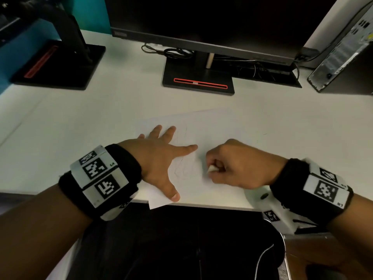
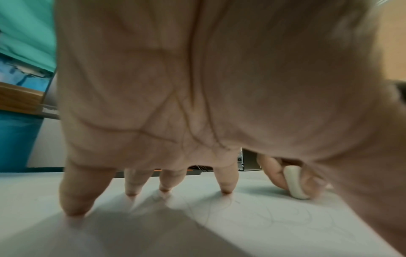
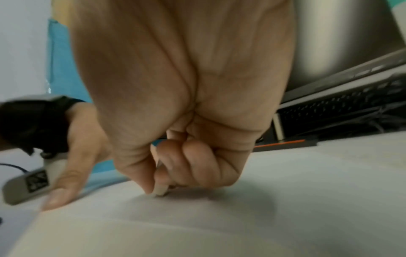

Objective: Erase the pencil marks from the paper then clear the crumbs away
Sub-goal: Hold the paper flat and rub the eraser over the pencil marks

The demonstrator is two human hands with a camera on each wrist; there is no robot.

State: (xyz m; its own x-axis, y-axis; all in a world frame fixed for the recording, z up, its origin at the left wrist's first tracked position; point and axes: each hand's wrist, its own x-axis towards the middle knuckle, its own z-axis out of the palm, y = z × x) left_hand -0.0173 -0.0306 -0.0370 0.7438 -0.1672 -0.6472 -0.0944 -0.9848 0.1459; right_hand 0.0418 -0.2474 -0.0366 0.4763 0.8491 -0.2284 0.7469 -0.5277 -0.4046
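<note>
My left hand [image 1: 159, 156] is nearest, fingers straight and spread, fingertips [image 2: 74, 211] pressed flat on the sheet of paper [image 1: 218, 128]. I keep it splayed like that so the sheet stays put under the rubbing; one corner hangs over the near edge of the white desk [image 1: 80, 118], so it could slide easily. My right hand [image 1: 236, 166] is curled tight round a small white eraser [image 2: 295, 182], pinched between thumb and fingers with its lower end on the paper, just beside my left index finger. Gripping it that low lets me bear down hard. Faint pencil marks [image 2: 274, 220] still loop across the sheet between the two hands, so I judge the erasing unfinished. I can't make out any crumbs. A monitor stand [image 1: 198, 77] sits well behind the paper.
</note>
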